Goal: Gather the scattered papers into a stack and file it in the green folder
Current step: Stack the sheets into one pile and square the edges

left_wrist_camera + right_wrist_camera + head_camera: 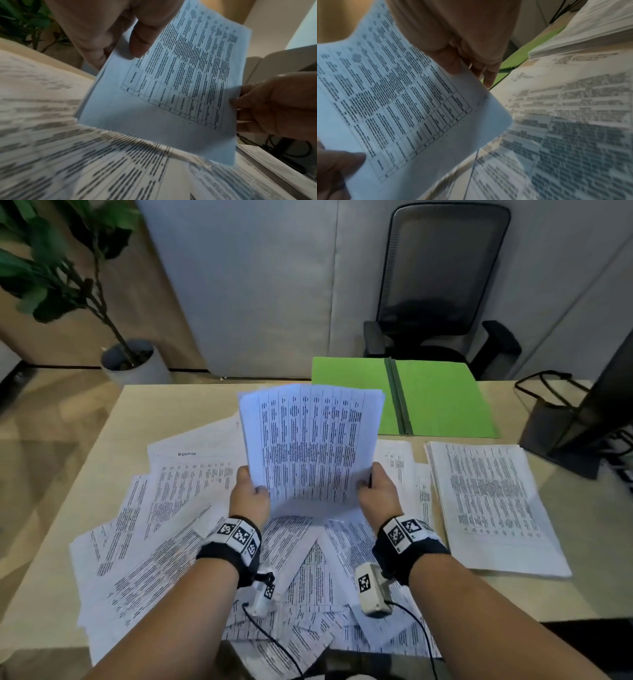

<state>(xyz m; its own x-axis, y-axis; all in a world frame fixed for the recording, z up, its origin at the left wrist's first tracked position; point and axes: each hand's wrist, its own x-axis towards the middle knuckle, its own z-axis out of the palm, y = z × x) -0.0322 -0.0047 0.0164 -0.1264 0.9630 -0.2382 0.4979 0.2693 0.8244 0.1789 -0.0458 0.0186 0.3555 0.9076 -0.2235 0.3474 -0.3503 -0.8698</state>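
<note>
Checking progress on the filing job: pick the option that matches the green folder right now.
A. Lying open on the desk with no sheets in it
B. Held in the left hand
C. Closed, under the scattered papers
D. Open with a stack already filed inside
A. The green folder lies open and bare at the far side of the desk, while both the left hand and right hand hold a bundle of papers above the scattered sheets.

left hand + right hand: grip held sheaf by lower corners, raised above scattered papers | green folder: open flat, far desk edge | side stack: right, near folder
</note>
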